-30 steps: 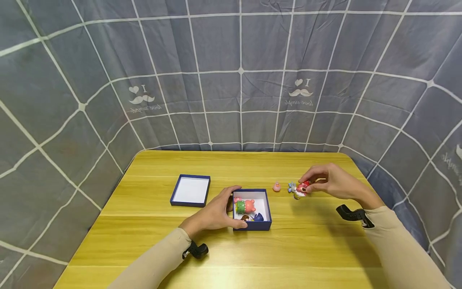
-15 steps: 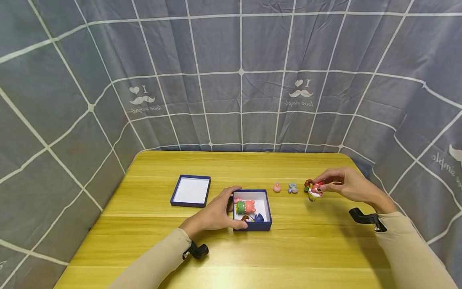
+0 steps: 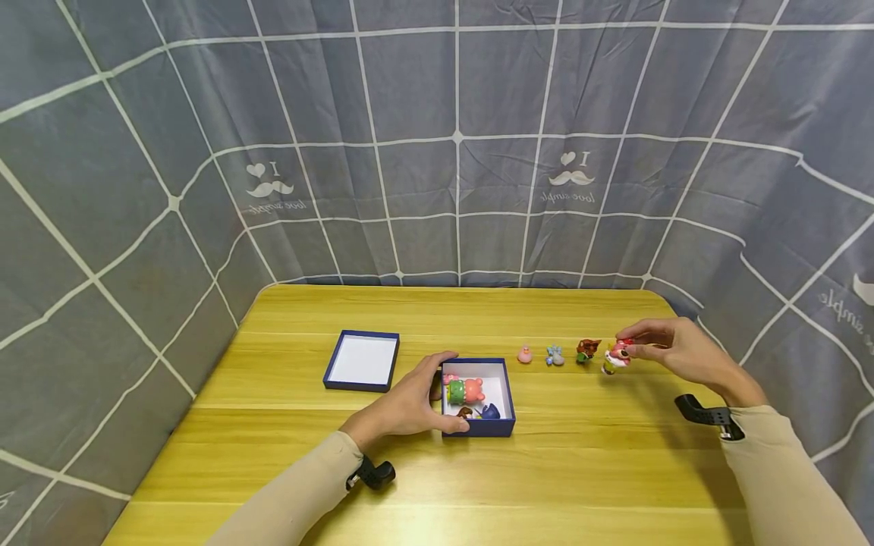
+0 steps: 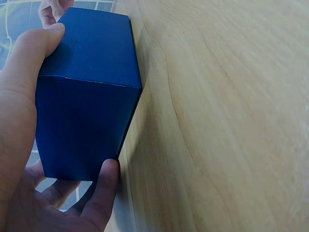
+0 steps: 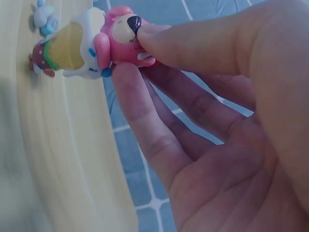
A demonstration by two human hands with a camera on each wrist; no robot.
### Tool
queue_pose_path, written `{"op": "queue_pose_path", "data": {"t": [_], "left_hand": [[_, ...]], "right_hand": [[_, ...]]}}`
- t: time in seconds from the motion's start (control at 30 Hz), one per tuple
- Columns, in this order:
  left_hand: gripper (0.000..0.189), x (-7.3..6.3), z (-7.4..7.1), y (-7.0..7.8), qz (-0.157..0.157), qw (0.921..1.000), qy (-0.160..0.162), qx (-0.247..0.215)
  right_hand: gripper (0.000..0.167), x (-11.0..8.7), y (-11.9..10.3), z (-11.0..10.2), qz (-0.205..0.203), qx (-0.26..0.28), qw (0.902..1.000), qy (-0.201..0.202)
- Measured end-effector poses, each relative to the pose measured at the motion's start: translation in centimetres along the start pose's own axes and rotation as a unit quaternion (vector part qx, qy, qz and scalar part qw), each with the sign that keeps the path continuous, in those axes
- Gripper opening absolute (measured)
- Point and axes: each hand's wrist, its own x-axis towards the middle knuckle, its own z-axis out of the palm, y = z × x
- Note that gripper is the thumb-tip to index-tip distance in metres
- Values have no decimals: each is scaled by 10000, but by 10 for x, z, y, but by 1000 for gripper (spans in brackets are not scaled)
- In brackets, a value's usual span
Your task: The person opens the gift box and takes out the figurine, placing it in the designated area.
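Note:
My left hand (image 3: 410,398) grips the open blue box (image 3: 478,428), thumb on the near wall and fingers at the far left corner. Inside it lie a pink-and-green figurine (image 3: 466,391) and smaller brown and blue pieces, partly hidden. To the right, my right hand (image 3: 672,349) pinches a pink bear figurine (image 5: 128,31) by its head between thumb and fingers. The bear has a white-and-yellow body; whether it touches the table cannot be told. Left of it are a brown-headed figurine (image 3: 587,350), a grey-blue one (image 3: 555,356) and a small pink one (image 3: 524,355).
A shallow blue-edged box lid (image 3: 362,360), white inside, lies left of the box on the wooden table (image 3: 423,478). A grey checked curtain (image 3: 423,174) surrounds the table at the back and sides.
My right hand has carried the pink bear figurine rightward, away from the row. The grey-blue and brown-headed figurines have come into full view. My left hand has stayed at the box.

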Motion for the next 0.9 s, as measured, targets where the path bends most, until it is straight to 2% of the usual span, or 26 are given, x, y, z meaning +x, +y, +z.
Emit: {"op": "queue_pose_path", "data": {"t": [0.3, 0.9], "left_hand": [[125, -1, 0, 1, 42, 10000, 6, 43], [127, 1, 0, 1, 55, 9999, 53, 123]], "right_hand": [[26, 0, 18, 3, 256, -114, 9994, 207], [27, 8, 45, 16, 201, -20, 9976, 667]]}}
